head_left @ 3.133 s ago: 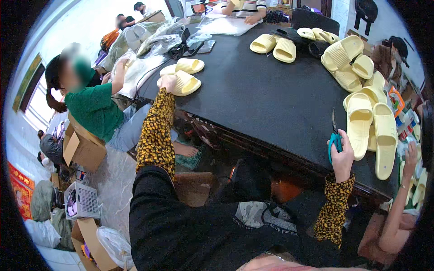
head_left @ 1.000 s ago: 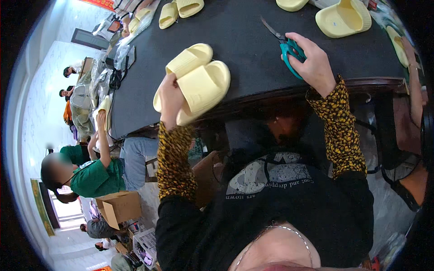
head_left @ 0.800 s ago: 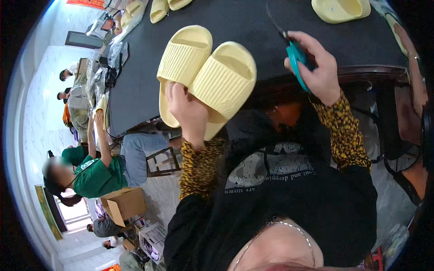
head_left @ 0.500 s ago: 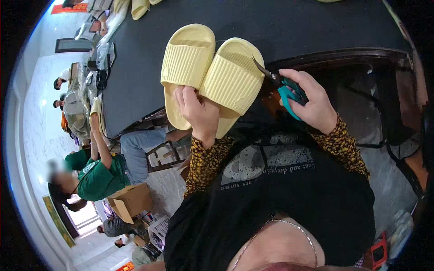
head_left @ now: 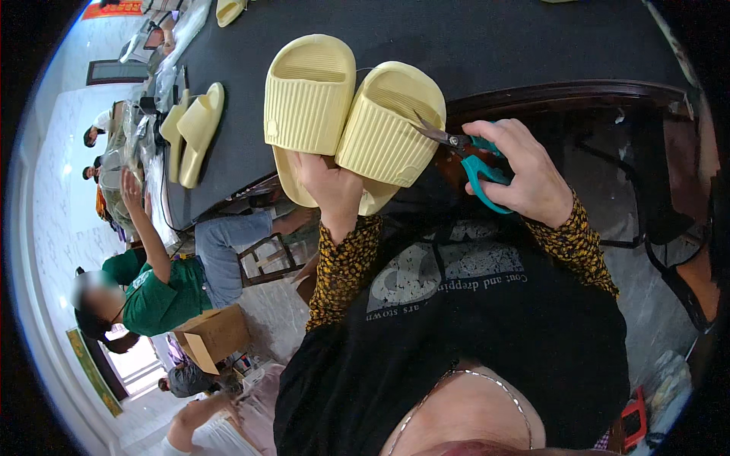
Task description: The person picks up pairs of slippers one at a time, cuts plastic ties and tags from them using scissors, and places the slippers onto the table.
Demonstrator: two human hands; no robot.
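My left hand (head_left: 331, 186) is closed on a pair of pale yellow slide slippers, gripping them from below near the inner sides. The left slipper (head_left: 309, 114) and the right slipper (head_left: 391, 133) stand side by side, toes away from me, with ribbed straps facing up. Part of my left fingers is hidden under the straps. In my right hand (head_left: 536, 175) are scissors (head_left: 455, 140) with teal handles, my fingers through the loops. Their dark blades are parted and point left, over the right slipper's strap edge.
A dark-topped table (head_left: 517, 45) spreads ahead. Another yellow slipper pair (head_left: 201, 125) rests at its left edge, near a co-worker in a green shirt (head_left: 163, 300). One more slipper (head_left: 230, 11) lies at the far left. A cardboard box (head_left: 215, 334) sits behind the co-worker.
The scissors have opened wider and moved slightly left, over the right slipper. The slippers shifted a little left. The co-worker's slippers now lie on the table; another person appears at lower left.
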